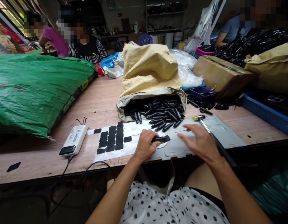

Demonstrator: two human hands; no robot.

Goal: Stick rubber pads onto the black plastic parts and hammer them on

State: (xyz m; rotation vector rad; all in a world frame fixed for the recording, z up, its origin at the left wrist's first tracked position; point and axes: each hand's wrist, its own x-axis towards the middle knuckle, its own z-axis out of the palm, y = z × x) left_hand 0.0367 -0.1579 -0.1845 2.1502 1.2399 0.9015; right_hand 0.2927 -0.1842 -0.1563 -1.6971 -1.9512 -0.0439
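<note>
Ok so your left hand is pinching a black tube, which pokes out toward 3 o'clock, flat black patch at its tip. Your right hand is at 3 too, fingers wide. Wood-look desk, yellow sack at 12 spilling similar tubes, green bag at 10, striped-top person back at 11.

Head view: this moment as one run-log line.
left hand: gripping black tube | right hand: fingers spread, nothing held, above grey board | sack: mouth open, loose tubes inside and in front
</note>
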